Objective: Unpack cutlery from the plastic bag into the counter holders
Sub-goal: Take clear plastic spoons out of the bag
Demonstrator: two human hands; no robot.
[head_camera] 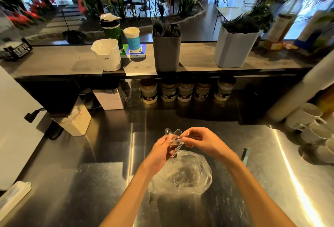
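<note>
Above the steel worktop [271, 181], both hands meet over the clear plastic bag [180, 176]. Left hand [160, 151] curled round a small bundle of clear plastic spoons [174, 140], bowls pointing away, handles toward the bag. Right hand [202, 142] pinches the same bundle at its fingertips, seemingly squaring it up or adding to it. Bag lies open and slack directly below; what it has left inside cannot be made out.

Judgement: align the handles fully before carrying, since loose clear spoons slip and scatter easily.

Holders sit on the raised wooden shelf [54, 60] beyond: grey holder [167, 51] with dark cutlery, white holder [233, 49] likewise filled, white jug-shaped container [108, 56] left. The reach goes up and over the shelf edge; stacked cups [307, 118] crowd the right.
</note>
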